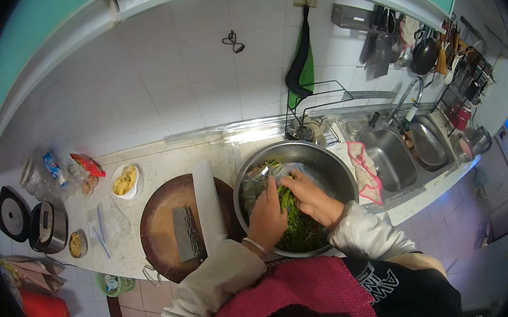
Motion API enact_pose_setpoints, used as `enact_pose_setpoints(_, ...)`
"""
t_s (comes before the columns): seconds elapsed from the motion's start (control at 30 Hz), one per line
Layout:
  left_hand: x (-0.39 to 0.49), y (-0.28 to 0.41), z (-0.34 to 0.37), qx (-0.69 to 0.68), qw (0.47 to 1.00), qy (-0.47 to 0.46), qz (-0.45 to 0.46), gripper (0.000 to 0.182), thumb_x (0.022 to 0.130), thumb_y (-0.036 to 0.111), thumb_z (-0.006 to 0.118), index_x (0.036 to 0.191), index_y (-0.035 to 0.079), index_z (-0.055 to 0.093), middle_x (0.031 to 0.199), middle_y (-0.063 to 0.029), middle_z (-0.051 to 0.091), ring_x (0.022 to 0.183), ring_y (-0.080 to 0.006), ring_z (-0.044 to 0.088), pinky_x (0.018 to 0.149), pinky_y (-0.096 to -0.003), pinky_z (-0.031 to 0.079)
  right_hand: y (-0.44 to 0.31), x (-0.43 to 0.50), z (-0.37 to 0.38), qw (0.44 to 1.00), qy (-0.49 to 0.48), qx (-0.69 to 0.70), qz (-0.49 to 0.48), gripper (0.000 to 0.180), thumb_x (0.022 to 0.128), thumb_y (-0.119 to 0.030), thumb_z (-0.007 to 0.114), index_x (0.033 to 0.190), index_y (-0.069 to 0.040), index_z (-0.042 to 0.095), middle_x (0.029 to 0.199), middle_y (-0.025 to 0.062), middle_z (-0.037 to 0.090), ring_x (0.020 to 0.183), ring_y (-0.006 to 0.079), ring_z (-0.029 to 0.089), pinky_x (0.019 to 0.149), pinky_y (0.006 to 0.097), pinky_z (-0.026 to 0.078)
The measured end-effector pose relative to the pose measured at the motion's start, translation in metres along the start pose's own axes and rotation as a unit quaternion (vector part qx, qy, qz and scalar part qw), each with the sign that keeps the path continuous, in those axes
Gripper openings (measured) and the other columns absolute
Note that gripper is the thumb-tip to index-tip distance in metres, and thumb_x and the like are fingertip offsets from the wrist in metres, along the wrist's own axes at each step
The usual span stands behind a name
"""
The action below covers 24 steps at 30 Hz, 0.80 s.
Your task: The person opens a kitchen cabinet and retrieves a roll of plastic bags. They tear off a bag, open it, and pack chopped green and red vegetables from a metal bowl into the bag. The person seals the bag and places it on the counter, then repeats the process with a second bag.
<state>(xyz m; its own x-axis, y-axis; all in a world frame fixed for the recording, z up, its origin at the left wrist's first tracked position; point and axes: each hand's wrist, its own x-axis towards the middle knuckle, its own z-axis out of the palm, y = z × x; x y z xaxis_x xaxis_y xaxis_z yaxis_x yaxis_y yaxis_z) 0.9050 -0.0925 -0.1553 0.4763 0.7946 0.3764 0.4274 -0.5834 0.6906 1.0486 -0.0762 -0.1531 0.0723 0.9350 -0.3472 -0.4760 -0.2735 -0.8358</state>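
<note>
Both my hands are over a large stainless steel basin [338, 164] on the counter. My left hand [267, 221] grips one side of the mouth of a clear plastic bag [256, 183]. My right hand [312, 196] pinches the other side of the bag, close to the left fingertips. Chopped leafy greens [305, 234] lie in the basin below the hands, and some green stalks show between them. My fingers hide part of the bag, so how much is inside it is unclear.
Left of the basin, a round wooden cutting board [163, 245] carries a grey rectangular object [183, 234] and a long pale object [208, 195]. Farther left are a white bowl of yellow pieces [124, 182], clear bags [111, 222] and a rice cooker [49, 226]. A cloth [365, 173] and sink [391, 159] are right.
</note>
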Motion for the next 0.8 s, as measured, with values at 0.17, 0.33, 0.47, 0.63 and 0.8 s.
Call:
enact_pose_setpoints(0.17, 0.030, -0.008, -0.024, -0.010, 1.000, 0.011, 0.007, 0.060, 0.081, 0.004, 0.052, 0.137, -0.008, 0.033, 0.100, -0.0290, 0.058, 0.087, -0.0405, 0.059, 0.077, -0.0446, 0.047, -0.044, 0.028, -0.002, 0.965, -0.079, -0.222, 0.113, 0.029, 0.090, -0.024, 0.055, 0.111, -0.005, 0.054, 0.097, 0.0079, 0.061, 0.083, 0.0203, 0.062, 0.064, 0.0336, 0.052)
enact_pose_setpoints(0.33, 0.072, 0.002, -0.056, -0.068, 0.996, -0.037, -0.053, 0.055, 0.083, 0.008, 0.052, 0.134, -0.006, 0.040, 0.074, -0.0189, 0.059, 0.063, -0.0217, 0.056, 0.062, -0.0364, 0.046, -0.079, 0.049, 0.009, 0.888, -0.112, -0.442, 0.062, 0.029, 0.088, -0.022, 0.053, 0.107, -0.001, 0.060, 0.095, 0.0107, 0.062, 0.070, 0.0197, 0.065, 0.052, 0.0301, 0.055)
enact_pose_setpoints(0.47, 0.086, 0.013, -0.076, -0.046, 0.996, -0.038, -0.070, 0.050, 0.082, 0.011, 0.051, 0.128, -0.008, 0.045, 0.092, -0.0286, 0.062, 0.086, -0.0420, 0.062, 0.079, -0.0460, 0.048, -0.111, 0.025, 0.039, 0.811, -0.144, -0.567, 0.019, 0.031, 0.089, -0.020, 0.053, 0.110, 0.001, 0.063, 0.092, 0.0105, 0.062, 0.073, 0.0163, 0.063, 0.059, 0.0293, 0.059)
enact_pose_setpoints(0.63, 0.094, -0.014, -0.083, -0.053, 0.995, -0.001, -0.084, 0.039, 0.084, 0.011, 0.048, 0.119, -0.004, 0.054, 0.093, -0.0281, 0.063, 0.087, -0.0408, 0.062, 0.081, -0.0435, 0.049, -0.135, -0.014, 0.042, 0.812, -0.174, -0.555, -0.046, 0.030, 0.090, -0.017, 0.052, 0.114, -0.002, 0.063, 0.095, 0.0079, 0.064, 0.075, 0.0137, 0.065, 0.061, 0.0262, 0.057)
enact_pose_setpoints(0.8, 0.091, -0.021, -0.093, -0.050, 0.997, 0.010, -0.065, 0.028, 0.090, 0.007, 0.044, 0.107, -0.003, 0.064, 0.065, -0.0065, 0.058, 0.052, -0.0134, 0.056, 0.051, -0.0288, 0.049, -0.134, -0.034, 0.005, 0.878, -0.190, -0.440, 0.008, 0.027, 0.095, -0.021, 0.053, 0.116, -0.006, 0.061, 0.105, 0.0021, 0.064, 0.085, 0.0095, 0.064, 0.066, 0.0226, 0.056)
